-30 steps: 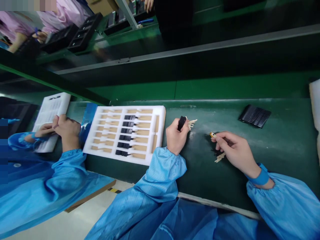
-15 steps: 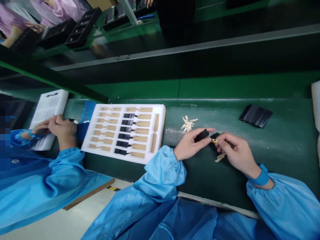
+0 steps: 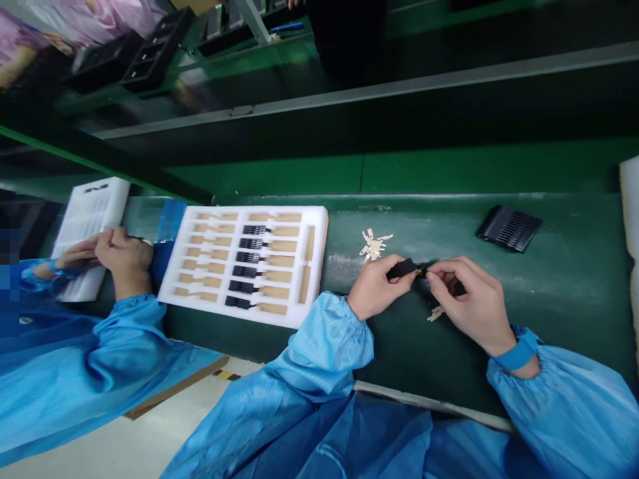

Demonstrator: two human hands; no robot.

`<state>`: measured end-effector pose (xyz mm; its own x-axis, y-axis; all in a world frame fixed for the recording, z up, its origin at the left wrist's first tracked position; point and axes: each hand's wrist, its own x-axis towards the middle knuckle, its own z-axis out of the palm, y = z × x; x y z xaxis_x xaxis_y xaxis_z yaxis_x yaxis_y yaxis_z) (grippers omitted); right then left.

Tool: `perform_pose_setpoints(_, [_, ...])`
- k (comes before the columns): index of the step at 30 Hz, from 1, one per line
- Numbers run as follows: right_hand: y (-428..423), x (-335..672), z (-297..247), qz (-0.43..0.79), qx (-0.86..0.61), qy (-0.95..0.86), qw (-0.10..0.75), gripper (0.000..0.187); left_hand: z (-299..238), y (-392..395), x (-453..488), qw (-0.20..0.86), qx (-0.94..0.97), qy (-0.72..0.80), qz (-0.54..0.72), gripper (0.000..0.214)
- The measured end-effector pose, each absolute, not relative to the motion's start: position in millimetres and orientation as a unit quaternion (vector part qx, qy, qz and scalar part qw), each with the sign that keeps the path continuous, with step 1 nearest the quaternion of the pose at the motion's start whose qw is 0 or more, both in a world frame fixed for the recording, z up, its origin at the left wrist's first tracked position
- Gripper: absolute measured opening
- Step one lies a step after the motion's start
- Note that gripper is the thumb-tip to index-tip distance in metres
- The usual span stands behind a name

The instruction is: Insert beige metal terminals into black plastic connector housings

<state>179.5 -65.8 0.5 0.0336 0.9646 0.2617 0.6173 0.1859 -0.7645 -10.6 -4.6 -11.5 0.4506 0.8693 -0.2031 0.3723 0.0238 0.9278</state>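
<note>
A flat black rectangular block (image 3: 401,269) is pinched between the thumb and fingers of my left hand (image 3: 378,289). At its right end shows a small gold-coloured tab (image 3: 418,271). My right hand (image 3: 466,296) is closed in a pinch at that end, on a small dark piece (image 3: 424,271) too small to name. Whether this piece is joined to the block I cannot tell. Below my right fingers lie pale thin tabs (image 3: 436,313) beside something dark, partly hidden by the hand. A loose pile of similar pale tabs (image 3: 373,246) lies just beyond my left hand.
Left of me is a white foam tray (image 3: 232,263) with several black parts in its slots. A stack of black parts (image 3: 509,228) lies at the back right. A co-worker's hands (image 3: 122,259) rest by another white tray (image 3: 90,219). A green beam (image 3: 100,156) crosses the upper left.
My right fingertips have moved slightly left and up, closer to the block's end. The gold-coloured tab shows less than before. The view has shifted slightly.
</note>
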Motion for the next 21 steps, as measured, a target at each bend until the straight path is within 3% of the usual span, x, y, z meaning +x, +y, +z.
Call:
perform_pose_setpoints(12, [-65.1,181.1,-8.4,0.241,-0.592,-0.676,0.366,0.012,-10.4,-10.2,-10.1,0.473,0.734,0.439,0.213,0.011])
perform_pose_setpoints(18, [-55.1,196.1,-11.9,0.331,-0.678,-0.428,0.497,0.012,-6.0,0.3,-11.3,0.503,0.595,0.528,0.338,0.016])
perform_pose_setpoints(21, [-55.5,197.8,-14.7,0.406,-0.646,-0.396,0.511,0.009,-3.6,7.8,-11.8,0.520,0.525,0.546,0.394,0.017])
